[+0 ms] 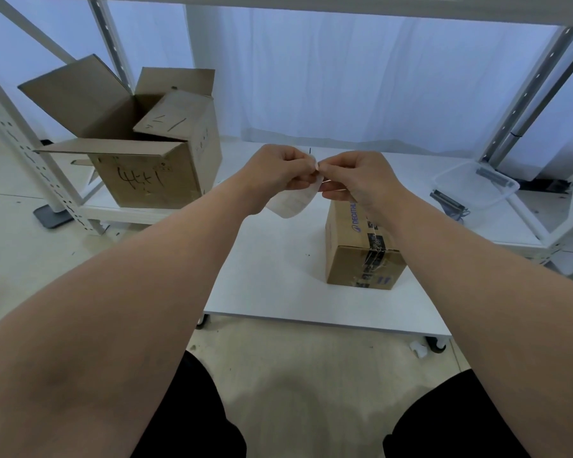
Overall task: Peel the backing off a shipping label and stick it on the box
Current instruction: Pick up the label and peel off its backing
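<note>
A white shipping label hangs curled in the air above the low white table. My left hand and my right hand both pinch its top corner, fingertips almost touching. Whether the backing has separated from the label is too small to tell. Below my right wrist stands a small taped cardboard box with blue lettering on its side; my right forearm hides part of its top.
An open cardboard box with black handwriting sits on a low white shelf at the left. A clear plastic tub rests on the right shelf. White metal rack posts flank both sides. My knees are at the bottom edge.
</note>
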A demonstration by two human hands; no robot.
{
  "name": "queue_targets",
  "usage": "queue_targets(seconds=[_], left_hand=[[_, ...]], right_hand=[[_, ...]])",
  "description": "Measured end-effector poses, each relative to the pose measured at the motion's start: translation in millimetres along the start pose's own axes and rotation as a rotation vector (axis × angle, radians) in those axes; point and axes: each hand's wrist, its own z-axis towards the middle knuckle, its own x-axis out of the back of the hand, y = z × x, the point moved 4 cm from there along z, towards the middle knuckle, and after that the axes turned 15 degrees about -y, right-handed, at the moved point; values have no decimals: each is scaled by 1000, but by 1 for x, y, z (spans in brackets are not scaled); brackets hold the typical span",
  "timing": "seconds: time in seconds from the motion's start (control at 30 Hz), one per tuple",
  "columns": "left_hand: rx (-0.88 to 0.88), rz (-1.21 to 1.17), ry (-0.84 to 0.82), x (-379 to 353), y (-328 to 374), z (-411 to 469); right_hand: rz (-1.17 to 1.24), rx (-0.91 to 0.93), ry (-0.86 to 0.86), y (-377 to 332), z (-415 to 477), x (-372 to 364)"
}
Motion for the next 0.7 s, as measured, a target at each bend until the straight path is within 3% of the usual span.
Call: queue_targets(seconds=[0.33, 0.7], left_hand=[[11, -36, -14, -3, 1, -2], [60, 101, 32, -1, 1, -3]], right_hand=[[-21, 12, -7, -2, -3, 0], [-22, -5, -5, 0, -2, 2]])
